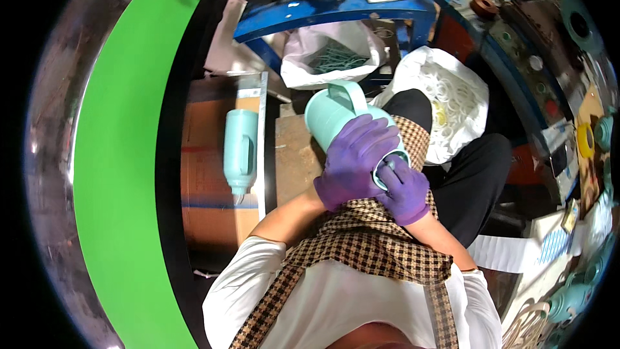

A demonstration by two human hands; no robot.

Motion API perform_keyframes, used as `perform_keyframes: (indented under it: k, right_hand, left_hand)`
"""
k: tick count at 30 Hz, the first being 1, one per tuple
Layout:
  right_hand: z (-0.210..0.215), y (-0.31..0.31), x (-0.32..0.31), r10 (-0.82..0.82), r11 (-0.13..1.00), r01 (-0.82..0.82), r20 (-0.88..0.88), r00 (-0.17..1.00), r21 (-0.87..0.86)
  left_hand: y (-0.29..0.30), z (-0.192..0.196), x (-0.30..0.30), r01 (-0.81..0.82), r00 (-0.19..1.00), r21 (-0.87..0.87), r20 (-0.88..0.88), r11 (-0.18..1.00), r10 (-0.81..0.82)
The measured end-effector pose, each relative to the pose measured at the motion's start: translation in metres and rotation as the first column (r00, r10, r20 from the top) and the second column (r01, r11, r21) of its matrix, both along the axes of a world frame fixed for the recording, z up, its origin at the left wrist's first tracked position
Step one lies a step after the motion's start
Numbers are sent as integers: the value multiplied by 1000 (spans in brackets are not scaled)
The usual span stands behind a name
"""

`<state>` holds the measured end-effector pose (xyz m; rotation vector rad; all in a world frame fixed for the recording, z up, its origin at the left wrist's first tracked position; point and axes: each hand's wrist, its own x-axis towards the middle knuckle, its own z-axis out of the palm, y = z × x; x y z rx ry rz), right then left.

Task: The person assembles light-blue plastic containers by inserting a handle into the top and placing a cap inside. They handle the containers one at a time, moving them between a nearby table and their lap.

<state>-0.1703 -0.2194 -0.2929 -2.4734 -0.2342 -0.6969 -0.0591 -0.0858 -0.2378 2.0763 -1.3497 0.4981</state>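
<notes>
A mint-green thermos flask casing (pixel 326 119) lies tilted across my lap, its handle facing up and its round mouth toward me. My left hand (pixel 358 158), in a purple glove, wraps over the casing near the mouth. My right hand (pixel 405 192), gloved the same, has its bent fingers in the mouth opening. Whatever those fingers may grip is hidden. A pale rim shows around them. To the left, a second mint-green thermos casing (pixel 240 152) lies on a cardboard box (pixel 210 174), touched by neither hand.
Ahead, a white sack (pixel 300 71) of green strips sits below a blue bench (pixel 323 13). Another sack (pixel 475 90) holds white rings beside my knee. A green conveyor belt (pixel 119 174) runs along the left. Machinery (pixel 529 71) and more mint-green casings (pixel 568 300) stand at right.
</notes>
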Motion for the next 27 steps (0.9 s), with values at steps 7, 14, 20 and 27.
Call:
perform_keyframes:
  k: [7,14,20,27]
  right_hand:
    - [-7,-6,-1,113,993,-115,-149,982,-10]
    - [17,-10,13,147,980,-184,-335,931,-82]
    - [32,-112,27,367,926,-356,78,927,-128]
    - [-148,-257,158,-414,908,343,-653,634,-242]
  left_hand:
    - [-2,-15,-3,55,996,-93,76,994,-48]
    - [-3,-20,-3,23,997,-124,70,992,-14]
    - [14,-8,32,-96,988,-183,-139,978,71]
    - [16,-24,16,-183,967,-142,151,973,204]
